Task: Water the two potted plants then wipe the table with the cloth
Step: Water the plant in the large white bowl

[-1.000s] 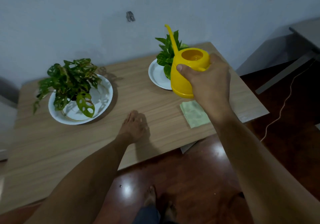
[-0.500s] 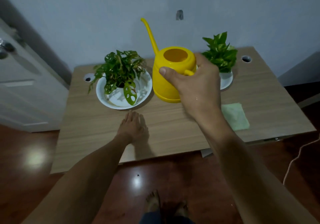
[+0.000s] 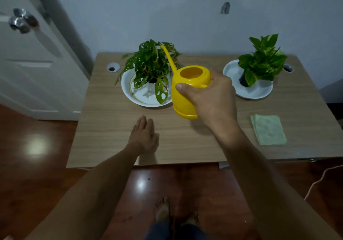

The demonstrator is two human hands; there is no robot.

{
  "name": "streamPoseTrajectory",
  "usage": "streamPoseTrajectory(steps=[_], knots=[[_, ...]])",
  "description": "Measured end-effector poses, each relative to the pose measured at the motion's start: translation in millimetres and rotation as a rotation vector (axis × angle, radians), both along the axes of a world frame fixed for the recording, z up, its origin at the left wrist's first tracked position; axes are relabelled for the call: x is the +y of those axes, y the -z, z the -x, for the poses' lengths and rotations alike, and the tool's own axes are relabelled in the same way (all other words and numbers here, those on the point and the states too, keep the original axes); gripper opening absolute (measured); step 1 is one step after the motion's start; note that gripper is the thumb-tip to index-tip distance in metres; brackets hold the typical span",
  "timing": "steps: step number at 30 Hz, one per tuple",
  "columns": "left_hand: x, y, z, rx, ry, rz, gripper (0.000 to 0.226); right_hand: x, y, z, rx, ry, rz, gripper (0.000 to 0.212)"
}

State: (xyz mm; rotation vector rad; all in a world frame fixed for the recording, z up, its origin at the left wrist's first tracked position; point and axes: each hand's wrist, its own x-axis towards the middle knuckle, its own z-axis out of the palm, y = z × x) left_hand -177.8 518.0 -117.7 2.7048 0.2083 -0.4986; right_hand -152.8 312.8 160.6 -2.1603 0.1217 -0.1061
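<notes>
While the right hand grips the yellow watering can by its handle, fingers wrapped tight around it and thumb on top, the can hangs above the wooden surface, roughly upright. Its long thin spout angles up and left, overlapping the foliage of the left plant. Can opening faces up; interior looks yellow, water level not clear.

Left plant: holey green leaves, sits in a white dish near the back left of the surface. Its pot is mostly hidden by leaves. Can body is just right of this dish from the camera's angle.

Right plant: variegated green leaves, dark pot, sits in a second white dish at back right, well apart from the can.

Left hand lies palm down on the surface near the front edge, fingers flat, extended and close together, holding nothing.

Folded light green cloth lies flat on the surface at front right, apart from both hands.

Round cable hole at back left corner. White door with metal knob at left. Bare feet on dark reddish floor below.
</notes>
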Motion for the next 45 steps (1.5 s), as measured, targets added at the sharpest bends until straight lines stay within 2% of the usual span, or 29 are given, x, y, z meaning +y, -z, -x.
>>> streamPoseTrajectory(steps=[14, 20, 23, 33, 38, 42, 45], knots=[[-2.1, 3.1, -0.3, -0.008, -0.005, 0.004, 0.079, 19.5, -20.5, -4.3, 0.009, -0.057, 0.058, 0.058], [-0.2, 3.1, -0.3, -0.004, 0.005, 0.006, 0.079, 18.5, -26.2, 0.4, 0.041, -0.078, 0.065, 0.053], [0.5, 3.6, -0.4, -0.004, 0.007, 0.007, 0.080, 13.9, -29.8, 2.7, 0.063, -0.099, 0.076, 0.043], [-0.6, -0.6, -1.3, 0.025, 0.000, 0.012, 0.079, 3.9, -39.8, 1.7, 0.069, -0.095, 0.116, 0.043], [0.3, -0.7, -1.0, 0.026, 0.003, 0.013, 0.080, 4.6, -40.5, -2.4, 0.050, -0.084, 0.100, 0.036], [0.9, 0.0, -0.5, 0.019, 0.009, 0.005, 0.079, 9.6, -39.8, -4.7, 0.002, -0.057, 0.109, 0.054], [0.4, -0.8, -0.4, 0.016, 0.009, 0.008, 0.080, 12.1, -39.9, -5.5, -0.016, -0.062, 0.126, 0.056]])
